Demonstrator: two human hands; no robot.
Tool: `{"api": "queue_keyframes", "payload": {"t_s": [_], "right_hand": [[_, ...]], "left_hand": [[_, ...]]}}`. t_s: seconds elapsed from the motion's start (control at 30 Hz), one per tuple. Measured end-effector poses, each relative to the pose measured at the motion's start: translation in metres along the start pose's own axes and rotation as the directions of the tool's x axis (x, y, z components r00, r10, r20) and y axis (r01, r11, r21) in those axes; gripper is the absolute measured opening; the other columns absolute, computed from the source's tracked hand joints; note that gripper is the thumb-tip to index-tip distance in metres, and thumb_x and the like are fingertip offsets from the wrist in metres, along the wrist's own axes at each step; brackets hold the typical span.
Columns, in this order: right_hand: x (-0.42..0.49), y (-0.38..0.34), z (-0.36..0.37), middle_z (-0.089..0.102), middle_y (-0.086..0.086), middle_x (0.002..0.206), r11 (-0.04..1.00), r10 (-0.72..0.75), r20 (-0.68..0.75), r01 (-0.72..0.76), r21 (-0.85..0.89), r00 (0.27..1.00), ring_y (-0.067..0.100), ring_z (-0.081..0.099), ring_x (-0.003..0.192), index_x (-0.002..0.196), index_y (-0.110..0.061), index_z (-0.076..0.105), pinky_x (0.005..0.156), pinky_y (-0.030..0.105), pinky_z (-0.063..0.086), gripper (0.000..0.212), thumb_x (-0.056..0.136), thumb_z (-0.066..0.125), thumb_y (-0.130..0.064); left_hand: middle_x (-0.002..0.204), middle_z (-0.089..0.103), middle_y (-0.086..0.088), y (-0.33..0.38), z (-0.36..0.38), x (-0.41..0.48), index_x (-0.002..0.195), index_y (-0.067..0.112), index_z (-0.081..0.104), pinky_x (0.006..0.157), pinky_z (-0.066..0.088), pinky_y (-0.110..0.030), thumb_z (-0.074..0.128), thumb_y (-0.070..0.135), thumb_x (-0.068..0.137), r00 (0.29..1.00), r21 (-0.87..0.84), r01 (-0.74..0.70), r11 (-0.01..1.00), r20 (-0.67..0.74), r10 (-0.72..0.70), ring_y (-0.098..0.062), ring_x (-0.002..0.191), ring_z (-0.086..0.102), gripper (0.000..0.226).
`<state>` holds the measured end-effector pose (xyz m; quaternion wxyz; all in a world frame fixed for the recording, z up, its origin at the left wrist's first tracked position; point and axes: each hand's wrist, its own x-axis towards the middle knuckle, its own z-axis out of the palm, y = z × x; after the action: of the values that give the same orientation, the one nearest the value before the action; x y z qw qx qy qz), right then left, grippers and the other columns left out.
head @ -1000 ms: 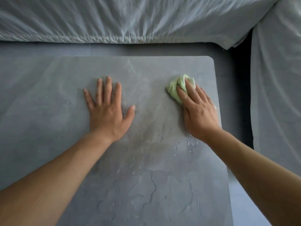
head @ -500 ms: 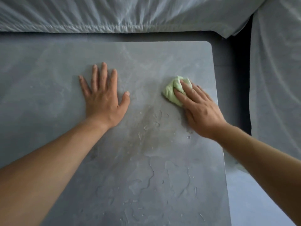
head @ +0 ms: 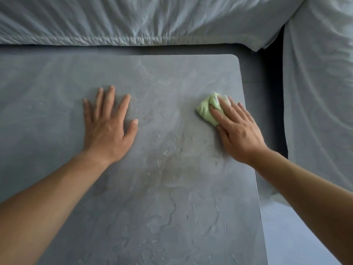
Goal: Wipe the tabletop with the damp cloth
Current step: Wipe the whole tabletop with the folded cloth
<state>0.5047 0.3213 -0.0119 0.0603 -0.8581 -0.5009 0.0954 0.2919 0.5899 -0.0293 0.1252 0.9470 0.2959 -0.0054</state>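
The grey tabletop (head: 57, 92) fills most of the view, its rounded far right corner showing. The left hand (head: 108, 129) lies flat on it, palm down, fingers straight and slightly spread, thumb out to the side; it holds nothing. The right hand (head: 238, 134) is near the tabletop's right edge, its fingers (head: 225, 115) stretched out fairly straight on top of the cloth (head: 205, 110), pressing it down on the surface rather than closing round it (the thumb sits at the cloth's near edge, and whether it tucks under cannot be told). The cloth is a pale green, bunched wad; its left part sticks out beyond the fingertips. It lies well apart from the left hand. Between the hands and towards the near side, the tabletop carries water (head: 172, 209): small drops and streaks just below the hands, wider thin pools closer in, with a faintly brownish patch among them. Beyond the far edge lies crumpled white fabric (head: 152, 20), and more of it hangs on the right (head: 321, 92).
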Motion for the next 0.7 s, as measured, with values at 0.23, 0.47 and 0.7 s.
{"api": "queue_keyframes", "payload": {"t_s": [0.23,0.47,0.7], "right_hand": [[0.059,-0.058,0.003,0.009,0.006,0.168,0.938,0.341,-0.072,-0.334,0.09,0.937,0.031,0.006,0.154,0.159,-0.024,0.02,0.126,0.04,0.003,0.063,0.099,0.038,-0.021],[0.044,-0.085,0.014,0.022,0.009,0.165,0.998,-0.014,0.016,0.013,0.054,1.0,0.035,0.017,0.152,0.155,-0.02,0.033,0.125,0.044,0.014,0.064,0.092,0.043,-0.016],[0.087,-0.119,0.018,0.023,0.009,0.165,0.992,0.105,-0.081,-0.099,0.079,0.991,0.034,0.016,0.152,0.154,-0.021,0.034,0.124,0.046,0.015,0.065,0.091,0.046,-0.015]], "left_hand": [[0.162,0.014,-0.016,0.001,0.001,-0.002,0.15,0.02,0.032,0.118,0.001,-0.061,0.036,0.051,0.09,1.0,0.012,0.003,1.0,-0.005,-0.003,-0.036,0.15,0.007,0.068],[0.16,0.021,-0.018,0.002,0.002,-0.019,0.147,0.017,0.039,0.119,0.006,-0.057,0.04,0.041,0.091,0.999,-0.032,-0.012,0.999,-0.042,0.011,-0.035,0.149,0.015,0.061],[0.161,0.018,-0.016,-0.002,0.002,-0.019,0.148,0.019,0.038,0.12,0.003,-0.057,0.035,0.036,0.091,0.999,-0.081,-0.024,0.996,-0.04,0.02,-0.032,0.15,0.012,0.06]]}}
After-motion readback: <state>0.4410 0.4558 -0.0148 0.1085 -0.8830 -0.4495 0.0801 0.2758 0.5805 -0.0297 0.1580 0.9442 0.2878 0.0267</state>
